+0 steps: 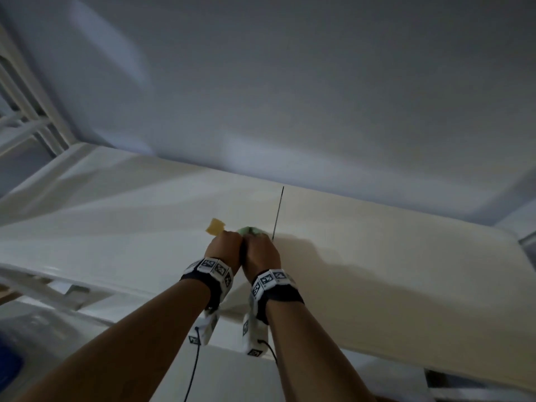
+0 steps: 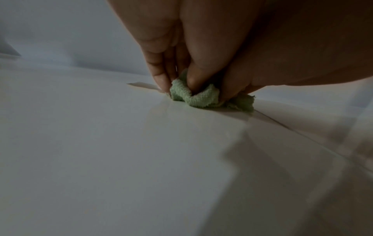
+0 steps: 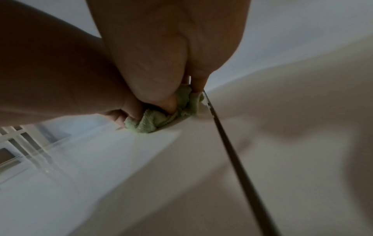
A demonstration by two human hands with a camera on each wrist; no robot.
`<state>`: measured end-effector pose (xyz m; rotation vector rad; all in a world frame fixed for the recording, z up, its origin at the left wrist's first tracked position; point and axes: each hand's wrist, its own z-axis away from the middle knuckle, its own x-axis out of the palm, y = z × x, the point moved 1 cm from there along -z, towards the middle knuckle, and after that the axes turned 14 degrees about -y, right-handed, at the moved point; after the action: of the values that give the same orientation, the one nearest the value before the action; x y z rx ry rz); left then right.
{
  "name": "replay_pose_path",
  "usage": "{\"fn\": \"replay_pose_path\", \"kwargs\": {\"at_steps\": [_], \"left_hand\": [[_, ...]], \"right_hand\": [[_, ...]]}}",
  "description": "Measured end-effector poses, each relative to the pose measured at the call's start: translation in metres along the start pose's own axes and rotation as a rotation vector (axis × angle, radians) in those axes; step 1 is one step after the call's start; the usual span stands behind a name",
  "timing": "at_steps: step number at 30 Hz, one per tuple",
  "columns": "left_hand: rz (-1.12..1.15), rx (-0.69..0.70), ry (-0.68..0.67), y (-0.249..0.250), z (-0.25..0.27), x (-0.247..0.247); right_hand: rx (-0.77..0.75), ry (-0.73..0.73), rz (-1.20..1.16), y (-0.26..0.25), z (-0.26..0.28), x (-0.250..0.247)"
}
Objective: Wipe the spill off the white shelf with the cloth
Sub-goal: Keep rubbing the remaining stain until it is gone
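A bunched green cloth (image 1: pixel 249 230) lies on the white shelf (image 1: pixel 377 271), just left of a dark seam (image 1: pixel 277 216). Both hands sit side by side on the cloth. My left hand (image 1: pixel 229 237) pinches its left part; in the left wrist view the fingertips (image 2: pixel 191 83) dig into the folds of the cloth (image 2: pixel 193 98). My right hand (image 1: pixel 255 239) grips the right part; in the right wrist view its thumb and fingers (image 3: pixel 198 86) curl round the cloth (image 3: pixel 149 123). I can make out no spill; the shelf under the cloth is hidden.
A small yellow scrap (image 1: pixel 216 226) lies flat on the shelf, just beyond my left hand. A white wall (image 1: pixel 290 97) rises behind the shelf. White slatted rails (image 1: pixel 26 117) stand at the far left. The shelf's rounded corner (image 1: pixel 513 239) is at the right.
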<state>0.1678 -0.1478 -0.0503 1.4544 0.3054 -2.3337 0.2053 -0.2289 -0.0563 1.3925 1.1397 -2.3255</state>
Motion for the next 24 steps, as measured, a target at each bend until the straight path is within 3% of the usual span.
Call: {"fn": "replay_pose_path", "kwargs": {"at_steps": [8,14,24], "left_hand": [[-0.226,0.011,0.009,0.001,-0.011,-0.005],[-0.088,0.046,-0.046,-0.002,-0.002,-0.001],[0.072,0.008,0.002,0.005,0.045,0.019]], "right_hand": [[-0.035,0.012,-0.004,-0.001,-0.01,-0.001],[-0.044,0.044,-0.01,0.002,0.002,0.008],[-0.012,-0.047,0.067,-0.002,0.048,0.02]]}}
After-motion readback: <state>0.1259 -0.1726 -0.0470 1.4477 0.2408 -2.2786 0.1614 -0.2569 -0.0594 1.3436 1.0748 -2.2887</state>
